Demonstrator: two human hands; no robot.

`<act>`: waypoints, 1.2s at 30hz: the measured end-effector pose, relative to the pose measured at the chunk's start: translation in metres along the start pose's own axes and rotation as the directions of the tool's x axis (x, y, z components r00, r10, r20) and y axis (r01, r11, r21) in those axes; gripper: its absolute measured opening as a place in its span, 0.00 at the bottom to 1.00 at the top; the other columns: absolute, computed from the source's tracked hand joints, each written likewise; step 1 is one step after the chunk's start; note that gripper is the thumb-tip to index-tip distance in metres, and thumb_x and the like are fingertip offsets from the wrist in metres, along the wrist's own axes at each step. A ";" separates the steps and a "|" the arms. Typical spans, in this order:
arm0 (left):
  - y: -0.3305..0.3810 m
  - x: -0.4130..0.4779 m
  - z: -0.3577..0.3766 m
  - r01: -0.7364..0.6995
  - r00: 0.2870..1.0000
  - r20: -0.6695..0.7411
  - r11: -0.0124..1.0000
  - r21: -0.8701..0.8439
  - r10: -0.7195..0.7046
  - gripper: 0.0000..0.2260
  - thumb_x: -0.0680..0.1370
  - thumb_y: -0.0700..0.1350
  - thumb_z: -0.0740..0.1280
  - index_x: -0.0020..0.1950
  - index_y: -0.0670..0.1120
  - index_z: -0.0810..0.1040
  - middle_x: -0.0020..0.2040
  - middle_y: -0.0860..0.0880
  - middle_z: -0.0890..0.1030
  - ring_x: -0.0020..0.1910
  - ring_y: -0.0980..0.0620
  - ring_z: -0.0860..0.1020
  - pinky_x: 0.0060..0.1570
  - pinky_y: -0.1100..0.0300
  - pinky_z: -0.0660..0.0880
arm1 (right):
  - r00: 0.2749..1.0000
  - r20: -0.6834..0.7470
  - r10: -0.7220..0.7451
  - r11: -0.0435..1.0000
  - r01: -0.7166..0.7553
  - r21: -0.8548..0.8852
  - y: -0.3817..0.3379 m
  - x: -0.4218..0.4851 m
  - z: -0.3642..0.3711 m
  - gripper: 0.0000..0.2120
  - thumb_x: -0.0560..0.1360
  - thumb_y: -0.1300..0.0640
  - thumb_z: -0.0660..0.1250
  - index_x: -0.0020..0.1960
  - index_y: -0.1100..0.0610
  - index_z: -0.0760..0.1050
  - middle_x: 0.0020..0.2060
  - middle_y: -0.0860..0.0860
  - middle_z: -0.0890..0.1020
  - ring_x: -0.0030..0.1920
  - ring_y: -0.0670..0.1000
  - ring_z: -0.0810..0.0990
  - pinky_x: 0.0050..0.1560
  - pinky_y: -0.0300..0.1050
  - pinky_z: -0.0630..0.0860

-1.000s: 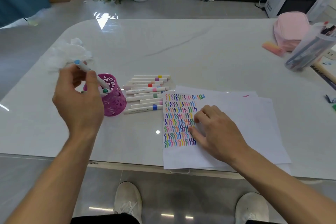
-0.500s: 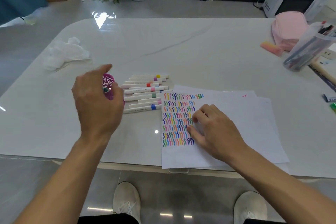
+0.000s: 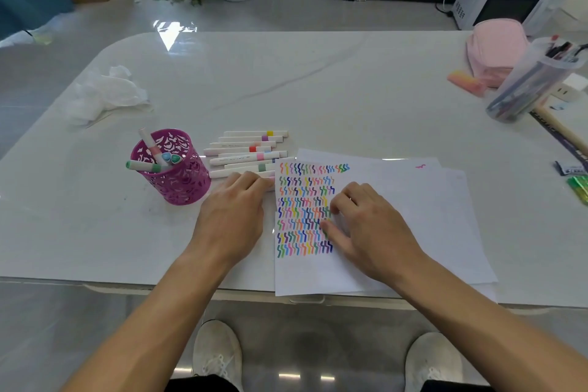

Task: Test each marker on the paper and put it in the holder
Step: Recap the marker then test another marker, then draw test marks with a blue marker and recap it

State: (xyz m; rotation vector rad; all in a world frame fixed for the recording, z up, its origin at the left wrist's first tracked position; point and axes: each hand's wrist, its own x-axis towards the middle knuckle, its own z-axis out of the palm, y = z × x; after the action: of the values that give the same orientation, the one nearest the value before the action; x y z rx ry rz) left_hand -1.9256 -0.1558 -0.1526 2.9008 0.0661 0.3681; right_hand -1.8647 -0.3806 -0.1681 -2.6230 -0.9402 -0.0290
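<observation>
Head view: my left hand [image 3: 234, 210] lies, fingers straight, on the nearest of the loose markers [image 3: 246, 149] beside the holder [image 3: 178, 181], gripping nothing. My right hand [image 3: 366, 226], fingers flat, steadies the paper [image 3: 413, 216]. Step: fetching a marker. Next need, I judge: pinch, uncap, test.

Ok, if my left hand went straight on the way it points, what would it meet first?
The markers lying in a row: the left hand aims its fingers at the nearest one and seems to touch it, though depth is unclear.
</observation>
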 end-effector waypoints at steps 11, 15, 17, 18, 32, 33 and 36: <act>-0.002 0.007 0.012 0.168 0.986 0.015 0.985 -0.035 -0.168 0.09 0.79 0.43 0.70 0.59 0.46 0.80 0.55 0.50 0.78 0.55 0.49 0.74 0.49 0.52 0.77 | 0.997 -0.070 0.018 0.998 -0.013 0.066 -0.001 -0.001 -0.002 0.10 0.78 0.53 0.73 0.54 0.59 0.79 0.50 0.53 0.81 0.48 0.53 0.78 0.47 0.39 0.70; 0.001 0.008 0.007 0.194 0.981 -0.020 0.980 -0.044 -0.195 0.04 0.79 0.40 0.68 0.54 0.46 0.78 0.50 0.48 0.81 0.50 0.46 0.75 0.49 0.51 0.74 | 0.997 -0.078 0.020 0.997 -0.014 0.073 0.001 0.000 -0.003 0.09 0.79 0.54 0.72 0.55 0.58 0.79 0.52 0.52 0.80 0.50 0.52 0.78 0.49 0.43 0.78; 0.005 0.010 0.004 0.175 0.981 -0.074 0.981 -0.085 -0.181 0.06 0.80 0.39 0.67 0.55 0.44 0.78 0.51 0.47 0.81 0.50 0.45 0.76 0.49 0.49 0.74 | 0.996 -0.084 0.023 0.997 -0.017 0.076 0.003 0.000 -0.003 0.08 0.79 0.55 0.71 0.56 0.58 0.78 0.52 0.52 0.80 0.51 0.52 0.78 0.49 0.45 0.80; 0.008 0.011 0.002 0.151 0.981 -0.108 0.983 -0.107 -0.162 0.07 0.80 0.38 0.67 0.58 0.44 0.77 0.52 0.46 0.81 0.51 0.44 0.76 0.49 0.48 0.75 | 0.996 -0.088 0.026 0.997 -0.019 0.075 0.004 0.000 -0.004 0.08 0.79 0.55 0.71 0.56 0.58 0.78 0.52 0.52 0.80 0.51 0.52 0.78 0.49 0.44 0.80; 0.064 0.024 -0.016 -0.028 0.947 -0.218 0.615 -0.788 -0.236 0.09 0.79 0.43 0.70 0.56 0.53 0.75 0.51 0.54 0.80 0.51 0.51 0.81 0.48 0.62 0.79 | 0.987 -0.125 0.102 0.939 -0.054 0.340 0.001 0.000 -0.020 0.30 0.76 0.35 0.64 0.72 0.51 0.72 0.63 0.48 0.81 0.56 0.43 0.78 0.55 0.34 0.73; 0.067 0.023 -0.015 0.018 0.955 -0.137 0.510 -0.860 -0.264 0.09 0.78 0.42 0.71 0.54 0.53 0.75 0.50 0.54 0.81 0.51 0.51 0.82 0.50 0.58 0.80 | 0.985 -0.138 0.105 0.935 -0.051 0.350 0.001 0.000 -0.022 0.30 0.76 0.35 0.63 0.73 0.50 0.71 0.62 0.47 0.81 0.57 0.44 0.79 0.56 0.38 0.75; 0.074 0.022 -0.008 0.101 0.972 0.025 0.322 -0.941 -0.233 0.10 0.77 0.37 0.72 0.54 0.47 0.75 0.49 0.48 0.83 0.50 0.48 0.84 0.50 0.54 0.82 | 0.980 -0.174 0.098 0.934 -0.030 0.355 0.003 -0.001 -0.026 0.27 0.78 0.39 0.67 0.73 0.49 0.70 0.59 0.45 0.83 0.55 0.46 0.81 0.53 0.42 0.76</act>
State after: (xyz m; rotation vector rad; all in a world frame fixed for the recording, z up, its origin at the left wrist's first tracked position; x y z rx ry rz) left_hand -1.9053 -0.2244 -0.1239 1.6444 0.1222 0.3610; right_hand -1.8617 -0.3920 -0.1450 -2.2718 -0.7181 -0.0839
